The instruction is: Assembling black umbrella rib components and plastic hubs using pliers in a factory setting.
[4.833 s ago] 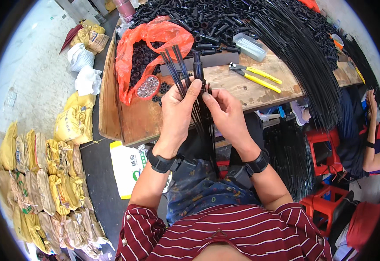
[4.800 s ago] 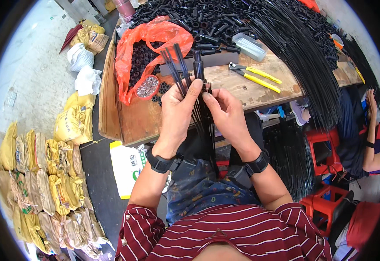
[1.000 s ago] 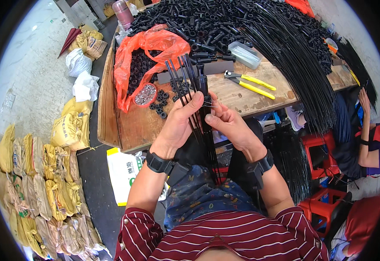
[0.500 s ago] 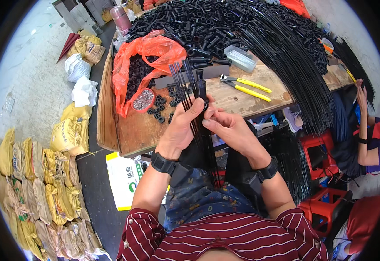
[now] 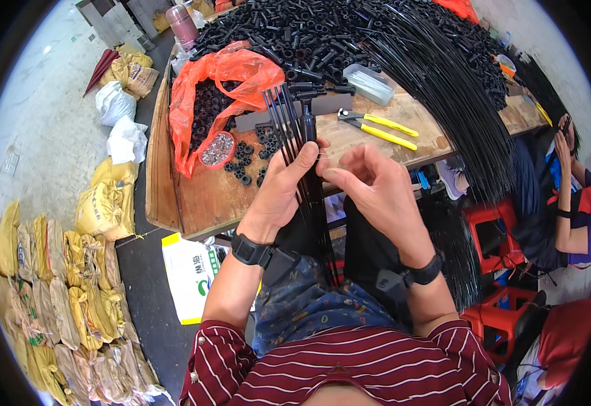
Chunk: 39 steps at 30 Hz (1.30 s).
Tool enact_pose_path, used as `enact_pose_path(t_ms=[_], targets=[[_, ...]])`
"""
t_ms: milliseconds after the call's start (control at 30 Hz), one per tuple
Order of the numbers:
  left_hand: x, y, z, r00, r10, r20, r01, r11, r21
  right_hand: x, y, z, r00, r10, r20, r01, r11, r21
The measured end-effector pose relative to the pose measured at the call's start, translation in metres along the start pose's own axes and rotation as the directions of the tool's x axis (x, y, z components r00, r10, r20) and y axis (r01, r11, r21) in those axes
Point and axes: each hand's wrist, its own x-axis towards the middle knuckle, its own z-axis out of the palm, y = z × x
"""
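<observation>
Black rods [image 5: 282, 122] gathered, grasped in my left fingers [image 5: 302, 161]; thin wire ends [image 5: 324, 155] jut out, seemingly untrimmed; right fingers [image 5: 347, 183] gripping or empty, I cannot tell.

Free room above tabletop [image 5: 207, 196] before the red dish [image 5: 217, 166]; pliers [image 5: 384, 122] and rod bundle [image 5: 444, 95] beyond the right hand [image 5: 380, 189] as obstacles.

Pale, glossy wall [image 5: 38, 115] along left, small bright light spots on it, one small plate lower down. Dark grey floor [image 5: 148, 284] between wall and wooden counter [image 5: 221, 203]; counter top worn, stained. Yellow and tan sacks [image 5: 58, 298] packed in rows lower left, white sacks [image 5: 125, 140] farther up. Red plastic stools [image 5: 502, 317] at right. Another pale wall [image 5: 522, 24] upper right. Lighting bright.
</observation>
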Motion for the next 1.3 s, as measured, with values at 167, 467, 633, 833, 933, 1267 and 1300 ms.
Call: enact_pose_path(t_ms=[167,467,633,833,933,1267,1300], targets=[[-0.004,0.001,0.008,0.998,0.026,0.049,-0.028,0.999,0.032,0.004,-0.009,0.013,0.994,0.065,-0.084,-0.048,0.981,0.186],[-0.006,-0.003,0.018,0.994,0.061,-0.088,-0.048,0.988,0.149,-0.004,-0.008,0.020,0.985,-0.027,-0.169,0.079,0.949,0.306],[-0.006,-0.007,0.019,0.984,0.092,-0.152,-0.055,0.972,0.229,-0.006,-0.018,0.019,0.960,-0.181,-0.216,0.210,0.970,0.122],[-0.006,-0.007,0.020,0.985,0.127,-0.120,-0.091,0.959,0.270,0.002,-0.015,0.017,0.980,-0.084,-0.179,0.145,0.920,0.365],[-0.007,-0.005,0.020,0.990,0.081,-0.113,-0.061,0.983,0.171,0.007,-0.001,0.010,0.999,0.030,0.016,-0.033,0.770,0.637],[-0.008,0.002,0.007,0.999,-0.036,0.004,0.036,0.996,-0.082,-0.005,0.003,0.024,0.998,0.006,0.068,-0.048,0.761,0.647],[-0.008,0.002,0.004,0.999,-0.046,0.023,0.048,0.992,-0.113,-0.005,0.006,0.027,0.998,0.006,0.070,-0.050,0.761,0.647]])
